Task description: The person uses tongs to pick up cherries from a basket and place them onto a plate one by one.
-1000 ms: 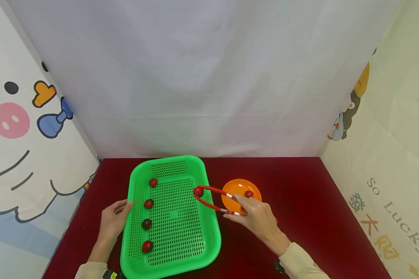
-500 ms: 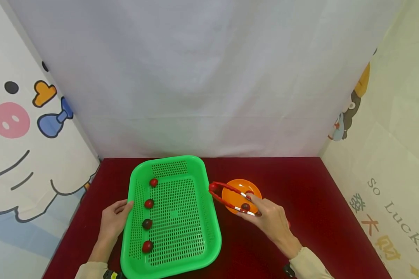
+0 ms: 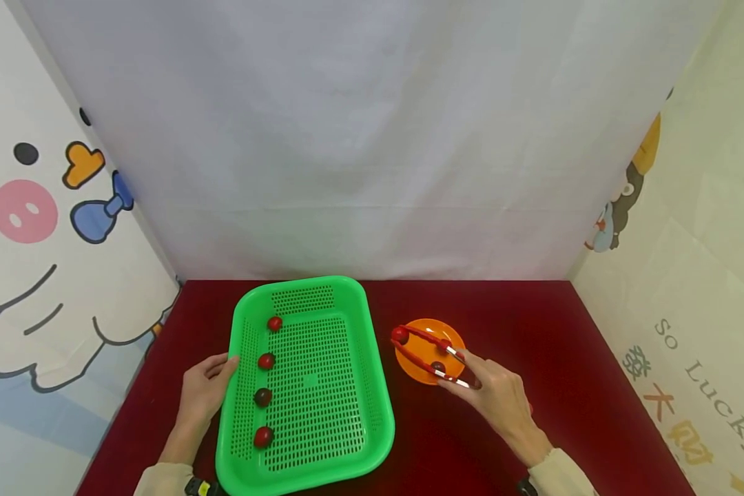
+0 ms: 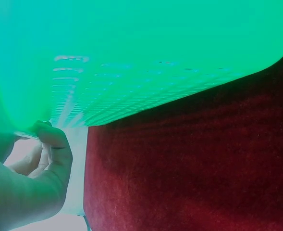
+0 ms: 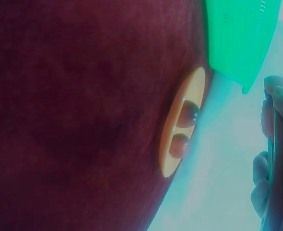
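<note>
My left hand (image 3: 206, 386) grips the left rim of a green perforated plastic basket (image 3: 310, 472). In the left wrist view its curled fingers (image 4: 55, 139) are at the basket's edge. Down the basket's left side lie several small round red fruits (image 3: 266, 360), one of them darker. With my right hand (image 3: 499, 396) I hold red tongs (image 3: 417, 358) by their silver-banded part. Their tips pinch a round red fruit (image 3: 400, 335) above the left edge of an orange plate (image 3: 420, 375). Two dark red fruits (image 5: 179, 145) sit in that plate.
A dark red cloth (image 3: 446, 441) covers the table. Partly hidden behind my right wrist is a small red thing (image 3: 530, 408). A pale curtain (image 3: 372, 138) stands at the back, with printed cloth walls at both sides.
My right hand has moved right with the tongs, carrying the pinched fruit from above the basket's right side to the plate's left edge. The left hand stays at the rim.
</note>
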`<state>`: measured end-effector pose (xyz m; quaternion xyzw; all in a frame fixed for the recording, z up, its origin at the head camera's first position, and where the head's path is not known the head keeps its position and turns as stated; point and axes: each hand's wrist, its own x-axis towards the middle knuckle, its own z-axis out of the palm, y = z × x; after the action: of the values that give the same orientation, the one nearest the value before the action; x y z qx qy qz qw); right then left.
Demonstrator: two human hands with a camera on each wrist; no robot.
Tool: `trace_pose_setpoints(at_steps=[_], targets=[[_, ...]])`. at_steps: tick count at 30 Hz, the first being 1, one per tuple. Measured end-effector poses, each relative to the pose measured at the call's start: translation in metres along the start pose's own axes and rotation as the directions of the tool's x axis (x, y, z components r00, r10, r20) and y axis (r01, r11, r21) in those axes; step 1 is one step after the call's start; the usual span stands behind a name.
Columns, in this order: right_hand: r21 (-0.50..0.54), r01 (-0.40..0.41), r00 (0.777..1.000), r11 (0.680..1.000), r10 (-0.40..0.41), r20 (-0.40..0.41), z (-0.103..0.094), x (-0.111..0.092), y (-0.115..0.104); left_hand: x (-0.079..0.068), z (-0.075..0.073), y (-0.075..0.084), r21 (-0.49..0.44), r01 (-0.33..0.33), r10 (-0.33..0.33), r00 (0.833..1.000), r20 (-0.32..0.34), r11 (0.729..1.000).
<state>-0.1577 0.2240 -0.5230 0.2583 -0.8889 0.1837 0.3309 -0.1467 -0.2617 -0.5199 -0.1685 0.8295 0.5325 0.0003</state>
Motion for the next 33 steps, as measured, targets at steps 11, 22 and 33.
trace_pose_setpoints(at_steps=[11,22,33], targets=[[-0.019,-0.016,1.0,1.0,0.016,0.008,-0.001,-0.016,0.012,0.001,-0.001,-0.001,-0.004,0.004,-0.004,1.0,0.001,1.0],[-0.034,-0.022,1.0,0.999,0.022,0.006,0.001,-0.032,0.022,0.001,0.0,-0.002,0.001,-0.002,0.002,1.0,-0.01,1.0],[-0.066,-0.052,0.996,0.996,0.056,0.066,0.0,-0.039,0.022,0.0,0.001,0.0,-0.01,0.005,-0.005,1.0,-0.013,1.0]])
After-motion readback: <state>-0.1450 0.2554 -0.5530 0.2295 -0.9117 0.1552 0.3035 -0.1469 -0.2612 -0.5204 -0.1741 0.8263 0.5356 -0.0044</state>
